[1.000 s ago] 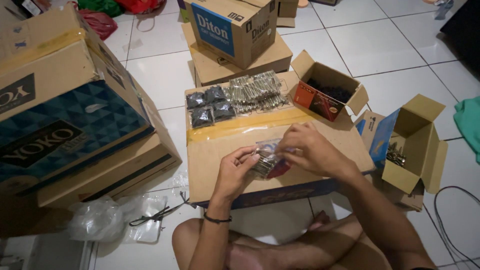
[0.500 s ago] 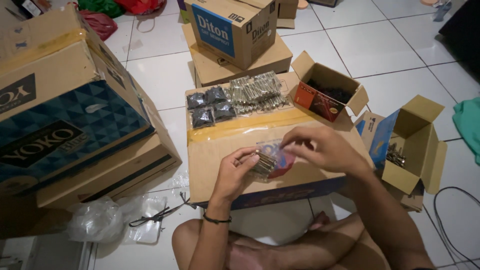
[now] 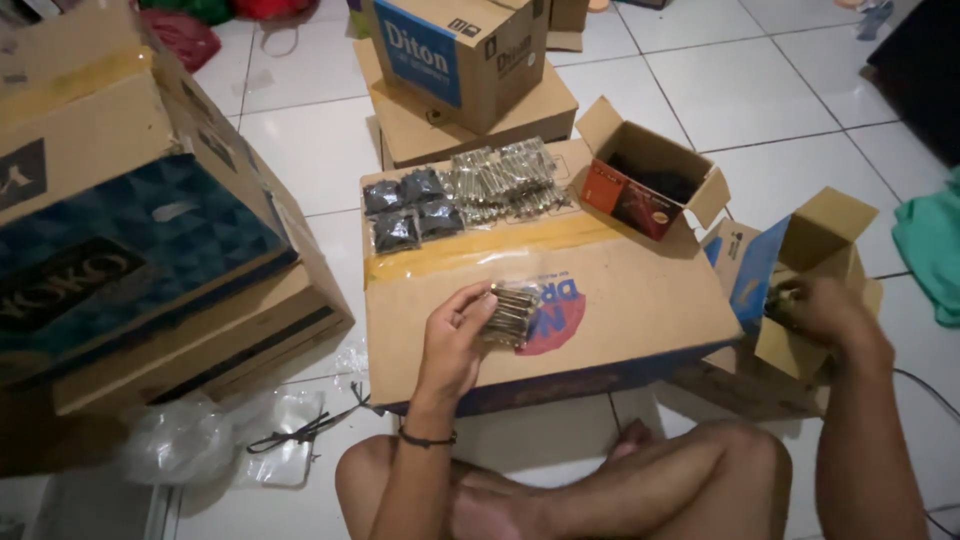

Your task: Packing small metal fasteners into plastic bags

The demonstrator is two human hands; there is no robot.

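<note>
Sitting cross-legged on the white tiled floor (image 3: 700,70), we have a big flat carton (image 3: 600,300) in front of us as a worktop. Our left hand (image 3: 452,338) is closed around a clear bag of long screws (image 3: 510,314), held just above the carton's near-middle; the screws' long axis runs roughly left-right, heads toward our fingers. Our right hand (image 3: 822,310) is off to the right, well apart from the bag, reaching into the open blue-and-brown box (image 3: 800,270) at the carton's right edge; its fingers are curled at the box mouth, cannot tell if they grip anything. So the bag is nearer the left hand, and the supply box lies to the right of it. At the carton's far side lie filled screw bags (image 3: 505,180) in a row, with small dark bags (image 3: 410,208) just beside them on the left. An open red box (image 3: 645,185) of dark pieces sits at the far right corner. Stacked cartons (image 3: 130,230) stand left, more cartons (image 3: 470,80) beyond, loose plastic bags (image 3: 200,440) on the floor near left.
</note>
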